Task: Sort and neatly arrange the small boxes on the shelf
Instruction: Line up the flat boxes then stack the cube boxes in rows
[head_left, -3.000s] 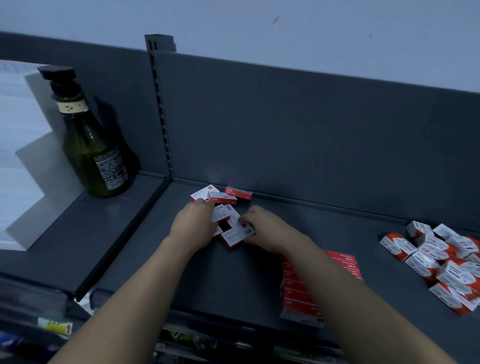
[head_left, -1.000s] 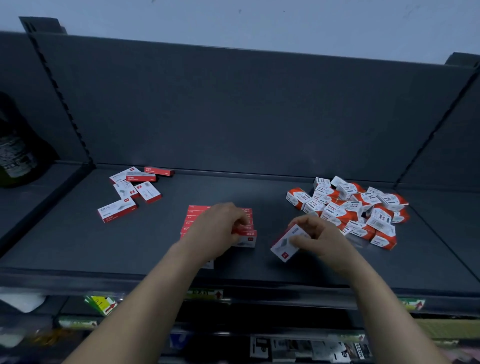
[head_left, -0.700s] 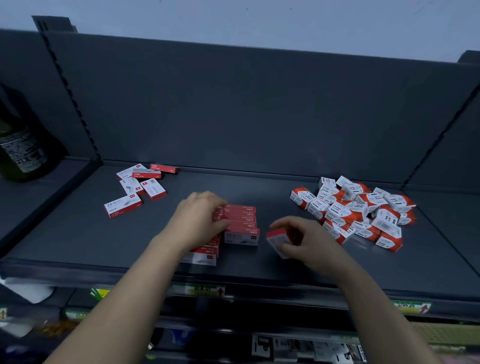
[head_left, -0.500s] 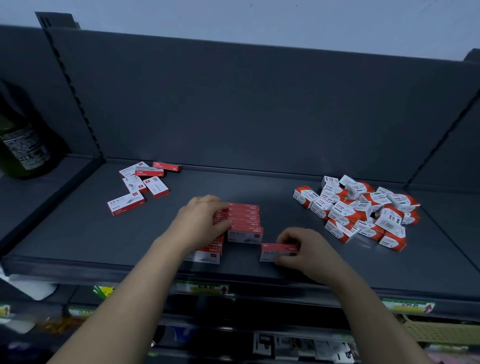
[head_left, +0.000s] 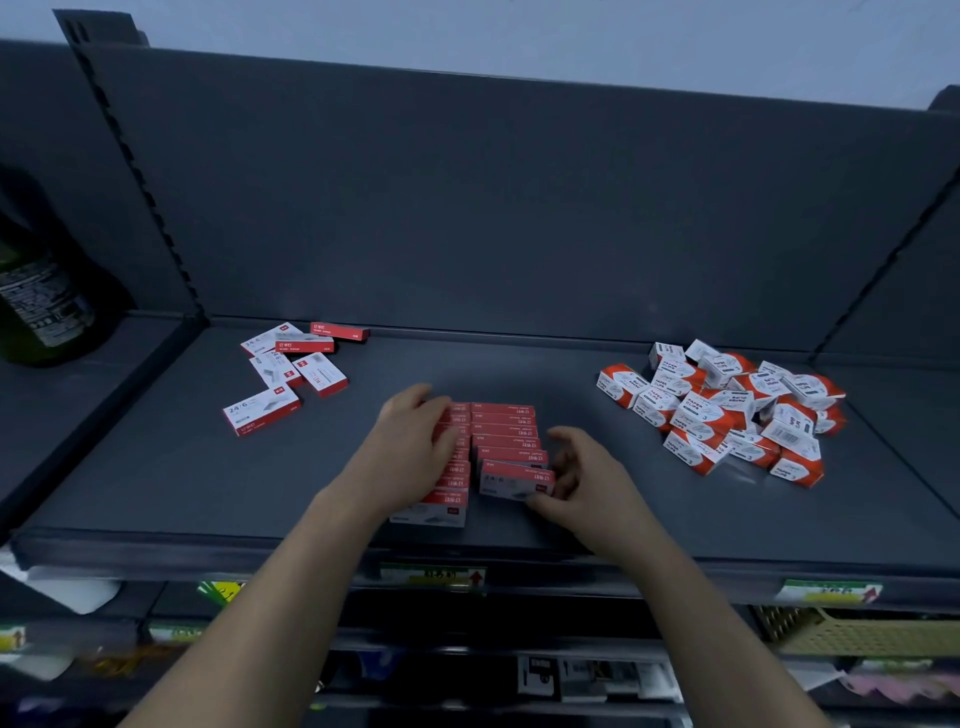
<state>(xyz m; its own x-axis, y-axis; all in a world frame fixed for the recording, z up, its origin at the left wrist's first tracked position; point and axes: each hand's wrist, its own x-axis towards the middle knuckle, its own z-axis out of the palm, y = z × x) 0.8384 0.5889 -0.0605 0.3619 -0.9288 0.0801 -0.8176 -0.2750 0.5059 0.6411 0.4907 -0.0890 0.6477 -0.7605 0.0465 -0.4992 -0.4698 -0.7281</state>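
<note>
Now, six loose staple boxes (head_left: 319, 374) lie rear-left on the shelf (head_left: 156, 467); the right row (head_left: 506, 431) holds six (the left row (head_left: 434, 512) is partly hidden). The left hand (head_left: 410, 447) rests flat-fingered on the left row. The right hand (head_left: 587, 483) pinches the right row's front box (head_left: 514, 478), thumb before it and curled fingers at its end.

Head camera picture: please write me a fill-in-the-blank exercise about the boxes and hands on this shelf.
The paper clip boxes lie in a heap on the ___ side of the shelf.
The red boxes in the middle form ___ neat rows.
The right hand grips the front box of the right row, while the left hand rests on the ___ row.
The dark bottle stands at the far ___.
Missing words: right; two; left; left.
</note>
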